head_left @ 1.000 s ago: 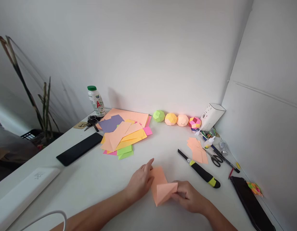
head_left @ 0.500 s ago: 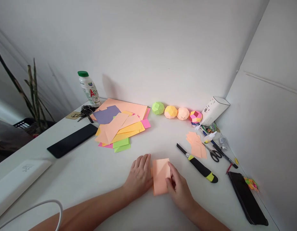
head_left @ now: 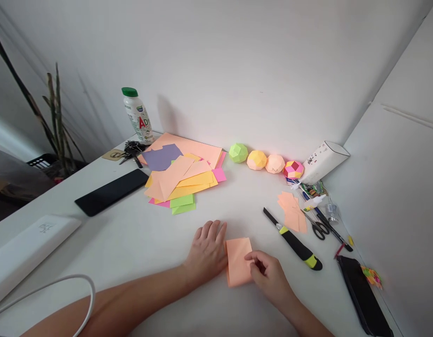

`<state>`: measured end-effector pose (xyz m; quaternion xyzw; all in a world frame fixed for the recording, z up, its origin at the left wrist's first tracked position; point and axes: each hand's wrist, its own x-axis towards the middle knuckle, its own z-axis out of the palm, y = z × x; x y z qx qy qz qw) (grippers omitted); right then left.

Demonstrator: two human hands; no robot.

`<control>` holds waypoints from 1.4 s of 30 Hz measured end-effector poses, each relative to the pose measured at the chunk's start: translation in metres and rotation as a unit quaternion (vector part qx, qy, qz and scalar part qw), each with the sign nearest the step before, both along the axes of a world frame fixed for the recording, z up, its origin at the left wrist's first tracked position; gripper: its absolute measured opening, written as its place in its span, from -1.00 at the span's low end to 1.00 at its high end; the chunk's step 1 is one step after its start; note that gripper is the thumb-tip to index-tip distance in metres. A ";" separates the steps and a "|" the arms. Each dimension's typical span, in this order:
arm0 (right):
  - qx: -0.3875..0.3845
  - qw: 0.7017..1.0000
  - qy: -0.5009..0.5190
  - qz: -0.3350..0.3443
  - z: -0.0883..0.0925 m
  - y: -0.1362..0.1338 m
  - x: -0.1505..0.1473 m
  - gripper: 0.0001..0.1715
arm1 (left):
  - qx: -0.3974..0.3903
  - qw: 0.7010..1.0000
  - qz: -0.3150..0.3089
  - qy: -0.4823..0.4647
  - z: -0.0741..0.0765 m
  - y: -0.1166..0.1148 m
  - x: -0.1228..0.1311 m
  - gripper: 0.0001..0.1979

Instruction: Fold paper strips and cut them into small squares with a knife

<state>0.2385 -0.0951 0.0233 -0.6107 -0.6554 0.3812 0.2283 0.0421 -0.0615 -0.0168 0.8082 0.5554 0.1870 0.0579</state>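
A folded sheet of peach paper [head_left: 239, 262] lies on the table between my hands, its left edge showing a second layer. My left hand [head_left: 208, 248] rests flat on the tabletop just left of it, fingers stretched out and the thumb side against the paper's left edge. At the right edge, my right hand [head_left: 272, 276] has its fingers curled, with the index fingertip on top of the sheet and the thumb at the edge. A utility knife [head_left: 295, 243] with a black and lime handle lies right of the paper, blade out.
Coloured paper sheets [head_left: 181, 180] are piled at the back left. Several faceted paper balls [head_left: 257, 160] line the wall. Peach paper pieces [head_left: 292, 213], scissors [head_left: 319, 229] and a glue bottle [head_left: 312, 203] lie right. A phone [head_left: 363, 295] is at the right edge, a white-capped cable [head_left: 91, 299] front left.
My right hand has slid lower on the paper's right edge, the index finger now lying farther onto the sheet. My left hand stays beside it. The view has shifted slightly.
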 end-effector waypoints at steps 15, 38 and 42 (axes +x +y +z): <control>0.161 0.977 -0.127 0.054 -0.014 -0.004 -0.009 -0.68 | -0.018 1.000 -0.021 0.013 0.007 0.002 -0.008 -0.53; 0.281 0.922 -0.244 0.108 -0.021 -0.006 -0.012 -0.57 | 0.126 0.969 -0.158 0.142 0.006 -0.053 0.011 -0.68; 0.280 0.924 -0.234 0.114 -0.019 -0.005 -0.011 -0.58 | 0.116 0.971 -0.160 0.134 0.010 -0.052 0.010 -0.66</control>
